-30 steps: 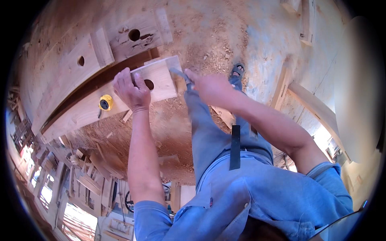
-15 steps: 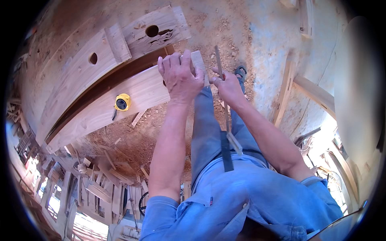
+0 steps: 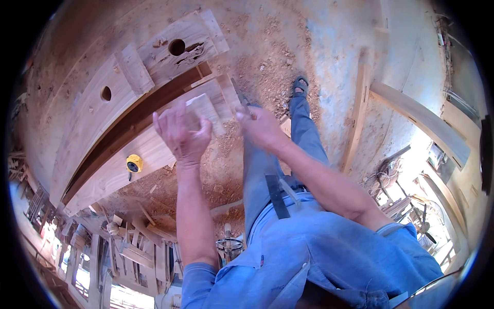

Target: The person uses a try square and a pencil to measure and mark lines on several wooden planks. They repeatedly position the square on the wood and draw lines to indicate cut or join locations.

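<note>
My left hand (image 3: 182, 136), slightly blurred, hovers at a plank (image 3: 149, 149) with its fingers and thumb apart. A short flat piece of wood (image 3: 208, 112) lies beside its thumb; whether they touch is unclear. My right hand (image 3: 262, 129) is closed round a thin dark strip (image 3: 241, 95) by the plank's end, and a small red spot shows at the fingers. At my waist are a black flat bar (image 3: 278, 196) and a pale narrow bar (image 3: 290, 192); I cannot tell whether either joins the held strip. A yellow tape measure (image 3: 134, 164) rests on the plank.
Beyond the plank stands a wider board (image 3: 85, 110) with round holes and a crosspiece (image 3: 135, 71). Wood chips (image 3: 278, 62) cover the floor round my sandalled foot (image 3: 300, 85). Timber framing (image 3: 419, 118) stands at right, and piled offcuts (image 3: 136, 255) lie at lower left.
My left hand has moved left off the plank's end, uncovering the short flat piece. My right hand has shifted left, tilting the strip leftward. The whole view has shifted a little.
</note>
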Action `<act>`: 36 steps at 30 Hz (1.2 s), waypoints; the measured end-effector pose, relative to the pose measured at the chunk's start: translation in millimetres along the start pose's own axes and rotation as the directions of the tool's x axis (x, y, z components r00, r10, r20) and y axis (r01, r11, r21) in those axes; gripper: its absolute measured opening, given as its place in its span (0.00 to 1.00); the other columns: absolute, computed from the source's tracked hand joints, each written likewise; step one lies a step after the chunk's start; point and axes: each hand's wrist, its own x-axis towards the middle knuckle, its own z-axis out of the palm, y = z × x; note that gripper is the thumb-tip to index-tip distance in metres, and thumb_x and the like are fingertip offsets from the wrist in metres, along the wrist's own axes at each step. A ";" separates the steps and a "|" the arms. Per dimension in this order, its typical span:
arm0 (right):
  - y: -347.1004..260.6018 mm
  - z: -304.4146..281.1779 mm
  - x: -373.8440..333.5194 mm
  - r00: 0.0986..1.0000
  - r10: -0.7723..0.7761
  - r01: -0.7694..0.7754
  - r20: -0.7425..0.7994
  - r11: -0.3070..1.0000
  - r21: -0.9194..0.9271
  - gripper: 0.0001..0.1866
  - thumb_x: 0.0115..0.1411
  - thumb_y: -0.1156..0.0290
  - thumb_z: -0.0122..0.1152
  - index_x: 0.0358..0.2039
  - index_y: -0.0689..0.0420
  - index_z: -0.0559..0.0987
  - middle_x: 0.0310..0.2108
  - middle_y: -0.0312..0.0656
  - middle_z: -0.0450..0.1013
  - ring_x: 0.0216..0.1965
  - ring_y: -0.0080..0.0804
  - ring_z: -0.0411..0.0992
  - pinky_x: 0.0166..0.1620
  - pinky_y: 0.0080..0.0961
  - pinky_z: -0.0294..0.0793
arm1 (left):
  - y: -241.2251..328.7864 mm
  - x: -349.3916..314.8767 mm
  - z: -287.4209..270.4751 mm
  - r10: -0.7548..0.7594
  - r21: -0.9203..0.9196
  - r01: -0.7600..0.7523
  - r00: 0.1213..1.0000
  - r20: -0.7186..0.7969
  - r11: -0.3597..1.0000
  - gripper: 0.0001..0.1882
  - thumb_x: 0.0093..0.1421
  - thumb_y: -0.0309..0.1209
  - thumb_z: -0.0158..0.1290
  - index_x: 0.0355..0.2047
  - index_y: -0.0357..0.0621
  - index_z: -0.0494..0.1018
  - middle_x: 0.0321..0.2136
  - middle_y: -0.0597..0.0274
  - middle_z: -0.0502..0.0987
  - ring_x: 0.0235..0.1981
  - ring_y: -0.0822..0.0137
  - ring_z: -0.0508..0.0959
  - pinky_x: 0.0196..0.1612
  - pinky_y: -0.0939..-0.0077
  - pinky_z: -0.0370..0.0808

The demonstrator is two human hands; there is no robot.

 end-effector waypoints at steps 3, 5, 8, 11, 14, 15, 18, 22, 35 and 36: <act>-17.2 -35.9 11.2 0.994 0.042 -0.005 0.102 0.941 -0.339 0.18 0.65 0.56 0.54 0.37 0.60 0.80 0.22 0.48 0.76 0.29 0.43 0.77 0.35 0.37 0.74 | -22.1 -7.3 -9.2 -0.020 0.042 0.021 1.000 -0.020 0.999 0.30 0.38 0.34 0.61 0.46 0.43 0.73 0.34 0.56 0.74 0.42 0.55 0.74 0.63 0.47 0.60; -8.4 -53.3 27.4 0.968 -0.178 0.248 0.176 0.776 -0.581 0.19 0.63 0.54 0.54 0.30 0.59 0.80 0.24 0.51 0.76 0.29 0.53 0.76 0.35 0.44 0.74 | -31.7 -11.1 -5.0 -0.019 0.033 0.020 0.999 -0.034 0.999 0.31 0.38 0.35 0.61 0.46 0.41 0.73 0.37 0.55 0.75 0.44 0.52 0.74 0.62 0.47 0.60; -12.9 -65.3 57.5 0.910 -0.269 0.413 0.316 0.509 -0.756 0.18 0.61 0.55 0.54 0.30 0.57 0.81 0.27 0.52 0.77 0.31 0.55 0.76 0.35 0.46 0.75 | -35.5 -14.4 1.1 -0.015 0.030 0.017 0.998 -0.066 0.999 0.31 0.39 0.36 0.61 0.47 0.39 0.73 0.40 0.53 0.76 0.47 0.50 0.73 0.61 0.48 0.61; -30.9 -55.3 86.9 0.910 -0.197 0.414 0.366 0.372 -0.831 0.16 0.60 0.59 0.53 0.30 0.57 0.82 0.28 0.54 0.77 0.33 0.54 0.77 0.36 0.47 0.76 | -35.9 -14.5 2.4 0.000 0.012 0.000 0.998 -0.068 1.000 0.31 0.40 0.37 0.60 0.47 0.39 0.73 0.40 0.52 0.76 0.46 0.50 0.73 0.60 0.49 0.62; -26.8 -50.2 83.2 0.877 -0.045 0.477 0.479 0.207 -0.854 0.14 0.59 0.62 0.52 0.30 0.58 0.82 0.30 0.55 0.78 0.34 0.52 0.78 0.37 0.47 0.76 | -33.5 -12.9 2.7 -0.032 0.036 0.033 0.999 -0.026 0.999 0.29 0.41 0.35 0.61 0.47 0.38 0.74 0.40 0.52 0.76 0.47 0.50 0.73 0.60 0.54 0.63; -9.4 -53.8 68.0 0.841 0.038 0.528 0.540 0.156 -0.834 0.14 0.59 0.63 0.53 0.30 0.58 0.82 0.30 0.56 0.78 0.34 0.52 0.78 0.37 0.47 0.77 | -35.3 -11.3 1.9 -0.029 0.033 0.030 0.999 -0.024 0.999 0.29 0.41 0.35 0.60 0.47 0.38 0.74 0.40 0.52 0.76 0.47 0.50 0.73 0.60 0.54 0.63; 3.8 -59.9 48.0 0.774 0.230 0.568 0.590 0.161 -0.807 0.14 0.60 0.63 0.51 0.33 0.58 0.81 0.31 0.53 0.78 0.37 0.54 0.77 0.41 0.47 0.75 | -32.9 -18.0 -3.2 -0.045 0.034 0.045 0.999 -0.016 0.998 0.29 0.41 0.36 0.60 0.46 0.38 0.74 0.40 0.52 0.76 0.46 0.51 0.73 0.58 0.54 0.63; -24.4 -64.1 73.3 0.768 0.120 0.581 0.629 0.283 -0.763 0.14 0.56 0.61 0.55 0.31 0.59 0.81 0.31 0.54 0.78 0.37 0.53 0.77 0.37 0.46 0.75 | -36.3 -12.9 -2.4 -0.049 0.044 0.049 0.999 -0.012 0.998 0.30 0.40 0.38 0.60 0.45 0.40 0.74 0.39 0.53 0.75 0.44 0.53 0.73 0.57 0.54 0.64; -25.1 -18.8 76.1 0.860 -0.148 0.435 0.489 0.715 -0.548 0.11 0.60 0.67 0.55 0.36 0.60 0.79 0.28 0.51 0.78 0.31 0.44 0.76 0.36 0.37 0.72 | -52.5 -19.3 5.2 -0.059 -0.038 0.055 0.991 -0.116 0.998 0.16 0.58 0.35 0.53 0.45 0.44 0.75 0.37 0.51 0.75 0.42 0.49 0.73 0.53 0.52 0.65; -21.0 1.2 64.2 0.912 -0.251 0.358 0.324 0.873 -0.332 0.08 0.58 0.71 0.55 0.36 0.60 0.77 0.30 0.51 0.77 0.32 0.45 0.76 0.37 0.37 0.72 | -47.1 -13.7 -1.9 -0.154 -0.079 0.151 0.988 -0.031 0.985 0.16 0.58 0.36 0.53 0.45 0.44 0.75 0.37 0.51 0.75 0.43 0.50 0.72 0.54 0.52 0.65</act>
